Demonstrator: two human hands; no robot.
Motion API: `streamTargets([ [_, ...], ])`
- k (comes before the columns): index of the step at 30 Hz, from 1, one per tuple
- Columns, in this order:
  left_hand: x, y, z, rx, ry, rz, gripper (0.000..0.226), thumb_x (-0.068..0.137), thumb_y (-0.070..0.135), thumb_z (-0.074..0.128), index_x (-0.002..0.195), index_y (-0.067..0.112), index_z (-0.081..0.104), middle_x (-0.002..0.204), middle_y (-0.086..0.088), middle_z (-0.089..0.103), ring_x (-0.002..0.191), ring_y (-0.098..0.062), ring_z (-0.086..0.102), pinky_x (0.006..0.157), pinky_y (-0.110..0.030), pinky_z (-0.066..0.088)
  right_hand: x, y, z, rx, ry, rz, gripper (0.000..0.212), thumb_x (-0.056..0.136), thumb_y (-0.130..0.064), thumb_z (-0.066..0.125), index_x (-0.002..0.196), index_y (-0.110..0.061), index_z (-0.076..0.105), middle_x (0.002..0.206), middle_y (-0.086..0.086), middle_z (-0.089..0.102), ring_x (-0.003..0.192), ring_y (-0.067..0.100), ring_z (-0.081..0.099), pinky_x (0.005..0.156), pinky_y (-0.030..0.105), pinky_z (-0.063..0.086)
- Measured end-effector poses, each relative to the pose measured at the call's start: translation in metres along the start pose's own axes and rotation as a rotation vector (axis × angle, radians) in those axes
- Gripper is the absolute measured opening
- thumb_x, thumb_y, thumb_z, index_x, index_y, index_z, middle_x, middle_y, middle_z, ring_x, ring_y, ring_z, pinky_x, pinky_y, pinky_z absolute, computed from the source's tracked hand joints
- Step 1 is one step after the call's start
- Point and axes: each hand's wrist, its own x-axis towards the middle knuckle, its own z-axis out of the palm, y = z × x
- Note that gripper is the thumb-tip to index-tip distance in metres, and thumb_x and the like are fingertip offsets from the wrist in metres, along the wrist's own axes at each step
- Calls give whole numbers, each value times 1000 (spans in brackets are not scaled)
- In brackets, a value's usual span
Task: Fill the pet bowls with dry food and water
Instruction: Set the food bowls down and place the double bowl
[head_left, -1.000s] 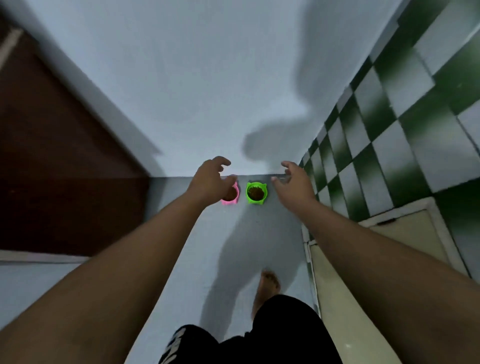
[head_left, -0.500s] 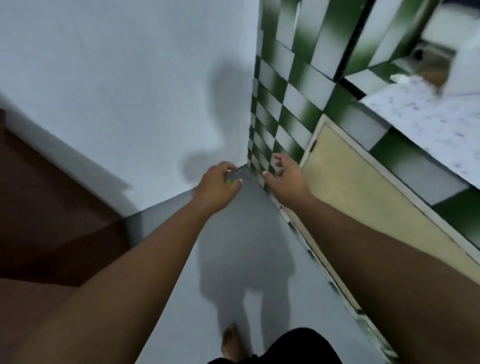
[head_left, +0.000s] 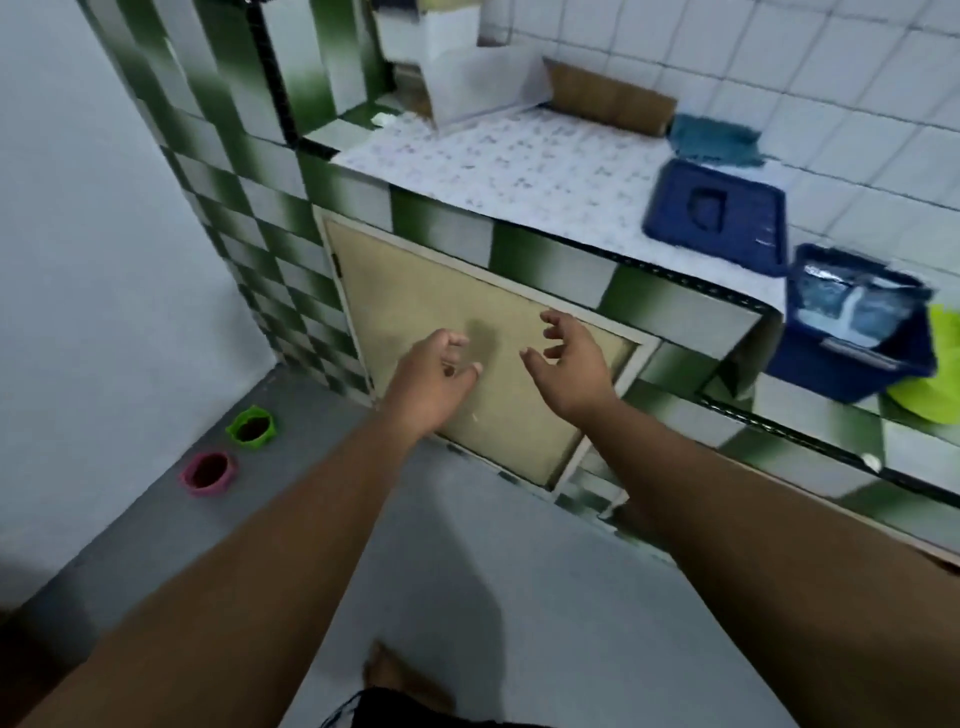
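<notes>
Two small pet bowls stand on the grey floor by the white wall at the left: a green bowl (head_left: 251, 426) and a pink bowl (head_left: 208, 472), both with dark brown dry food inside. My left hand (head_left: 434, 382) and my right hand (head_left: 569, 364) hover empty, with fingers loosely curled, in front of a beige cabinet door (head_left: 467, 332). Both hands are well to the right of the bowls. An open blue container (head_left: 852, 332) holding a bag stands at the counter's right end, and its blue lid (head_left: 719, 215) lies on the counter.
A green-and-white checked counter (head_left: 550, 265) with a patterned white top runs along the right. Cardboard boxes (head_left: 610, 101) and a teal cloth (head_left: 714, 140) lie at its back. A lime-green object (head_left: 935, 374) sits at the far right. My bare foot (head_left: 400, 675) is on the floor below.
The view has swung right, from the bowls in the corner to the counter. Both hands moved away from the bowls and now hover before the cabinet door.
</notes>
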Motion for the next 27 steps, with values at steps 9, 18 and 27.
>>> streamTargets([
  [9,-50,147,183,-81,-273,211,32,96,29,69,127,26,62,114,4,63,100,-12,62,83,-29,50,-104,126,-215,-4,349,227,52,89,-30,69,137,-19,51,120,0,59,96,19,64,90,40,56],
  [18,-50,254,325,-70,-517,380,30,93,31,71,122,27,61,110,2,62,98,-17,66,89,-34,56,-156,213,-339,9,618,405,51,90,-32,68,137,-23,50,124,0,57,98,17,63,84,36,55],
  [27,27,336,453,-105,-673,421,31,94,31,71,123,25,61,108,2,65,98,-15,65,85,-29,50,-100,300,-433,-18,773,565,55,88,-33,70,138,-21,51,126,1,59,93,16,65,87,39,56],
])
